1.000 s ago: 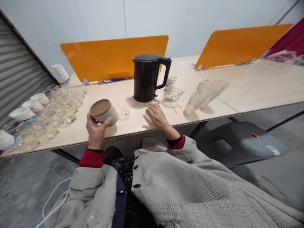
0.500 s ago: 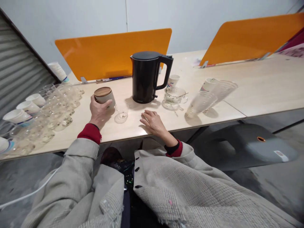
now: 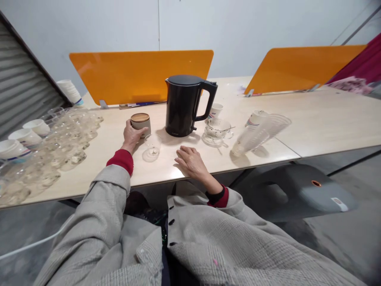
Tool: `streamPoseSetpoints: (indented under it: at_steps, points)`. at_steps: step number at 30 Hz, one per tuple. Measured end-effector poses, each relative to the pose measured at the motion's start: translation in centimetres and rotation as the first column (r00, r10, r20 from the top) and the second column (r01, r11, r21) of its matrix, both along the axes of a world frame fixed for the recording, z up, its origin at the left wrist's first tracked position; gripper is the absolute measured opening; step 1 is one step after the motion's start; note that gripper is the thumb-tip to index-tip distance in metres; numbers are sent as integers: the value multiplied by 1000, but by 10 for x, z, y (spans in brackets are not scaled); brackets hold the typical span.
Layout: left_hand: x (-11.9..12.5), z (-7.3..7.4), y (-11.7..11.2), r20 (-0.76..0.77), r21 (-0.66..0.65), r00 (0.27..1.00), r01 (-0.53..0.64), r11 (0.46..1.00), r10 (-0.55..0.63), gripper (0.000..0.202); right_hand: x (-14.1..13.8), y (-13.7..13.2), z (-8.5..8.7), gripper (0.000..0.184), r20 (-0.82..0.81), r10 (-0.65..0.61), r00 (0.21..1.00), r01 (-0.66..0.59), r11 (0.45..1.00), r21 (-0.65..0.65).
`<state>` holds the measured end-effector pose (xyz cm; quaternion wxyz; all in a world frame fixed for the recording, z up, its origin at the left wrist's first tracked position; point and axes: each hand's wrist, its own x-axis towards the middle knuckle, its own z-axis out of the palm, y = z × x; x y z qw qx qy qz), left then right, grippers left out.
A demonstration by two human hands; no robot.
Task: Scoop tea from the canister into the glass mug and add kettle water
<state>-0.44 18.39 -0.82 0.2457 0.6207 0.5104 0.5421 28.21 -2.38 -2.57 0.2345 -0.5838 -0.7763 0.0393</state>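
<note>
At ten o'clock from the black kettle [image 3: 183, 106], the lidded canister [image 3: 141, 123] is stood upright on the table [image 3: 312, 115] and gripped by the left hand [image 3: 131, 134], not yet let go, while the right hand [image 3: 190, 160] is rested flat and loose.
</note>
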Motion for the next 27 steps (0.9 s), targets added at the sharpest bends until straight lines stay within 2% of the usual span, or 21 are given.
streamPoseSetpoints:
  at_steps: [3,7,11,14,17,19,24,27]
  points:
    - [9,1,4,8,-23,996,-88,996,88,81,0,-2,-1,42,0,-13,1000,13,1000,-9]
    - [17,2,7,15,-47,1000,-20,999,21,83,-2,6,1,49,-14,-14,1000,13,998,-55]
    - [18,1,6,53,-45,998,43,998,-41,82,-14,36,9,69,-158,81,984,-103,985,-136]
    - [19,0,4,97,-63,990,105,993,-98,85,-30,64,16,85,-313,142,939,-206,961,-183]
    - [19,1,2,139,-71,977,171,983,-160,90,-47,84,18,93,-412,179,893,-283,937,-205]
    - [19,1,2,135,-62,975,184,981,-175,91,-55,90,16,89,-429,184,884,-293,934,-204]
    - [18,0,4,137,-75,974,193,978,-181,91,-63,92,8,64,-380,208,902,-284,946,-156]
    - [19,-1,3,147,-72,970,203,977,-191,92,-65,92,6,63,-377,222,899,-299,940,-161]
